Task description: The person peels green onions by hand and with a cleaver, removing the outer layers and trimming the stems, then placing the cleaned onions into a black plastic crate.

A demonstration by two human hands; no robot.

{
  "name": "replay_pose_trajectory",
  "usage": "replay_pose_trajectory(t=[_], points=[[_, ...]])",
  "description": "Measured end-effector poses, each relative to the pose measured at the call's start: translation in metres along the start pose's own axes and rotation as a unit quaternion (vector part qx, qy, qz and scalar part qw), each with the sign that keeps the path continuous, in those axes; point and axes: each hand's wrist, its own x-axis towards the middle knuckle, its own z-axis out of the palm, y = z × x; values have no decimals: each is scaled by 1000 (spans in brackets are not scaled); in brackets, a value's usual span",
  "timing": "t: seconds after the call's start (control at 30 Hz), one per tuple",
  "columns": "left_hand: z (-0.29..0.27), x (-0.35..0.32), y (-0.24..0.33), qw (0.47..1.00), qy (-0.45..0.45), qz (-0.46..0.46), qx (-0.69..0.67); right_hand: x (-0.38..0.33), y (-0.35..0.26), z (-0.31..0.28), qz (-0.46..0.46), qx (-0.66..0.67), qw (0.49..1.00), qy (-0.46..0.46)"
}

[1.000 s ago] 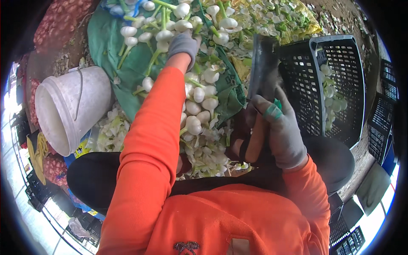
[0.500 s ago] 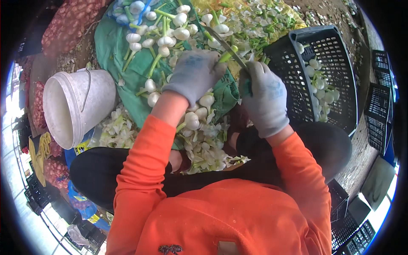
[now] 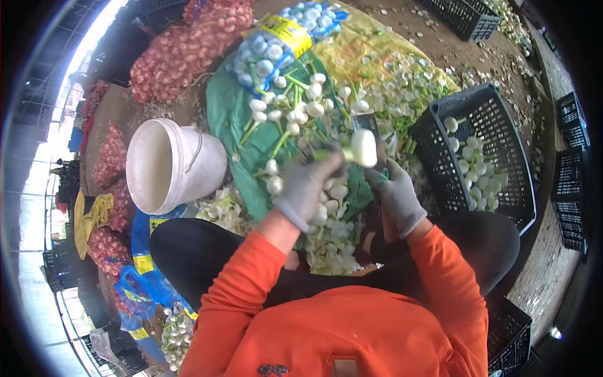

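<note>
Grey-gloved left hand [image 3: 310,186] in the head view grips a green stem [image 3: 321,154], so its round white bulb [image 3: 364,149], at two o'clock, now lies nearest the dark metal knife [image 3: 364,122] clasped by the grey-gloved right hand [image 3: 400,196], where a stem was earlier.

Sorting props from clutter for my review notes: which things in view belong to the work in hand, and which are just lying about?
In the work:
- left hand, holding a white bulb by its stem
- right hand, with a knife
- loose bulbs on the green sheet
- crate holding bulbs

Apparently just lying about:
- white bucket
- yellow cloth
- pink sacks
</note>
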Motion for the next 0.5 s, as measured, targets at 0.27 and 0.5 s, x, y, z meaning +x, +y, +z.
replay_pose_trajectory(t=[0.27,0.5], points=[[-6,-6,-25,977,-163,-26,136,-26,-33,4,-129,-279,951,28],[-15,-4,-1,964,-136,83,212,-29,-46,3,-403,-443,799,59]])
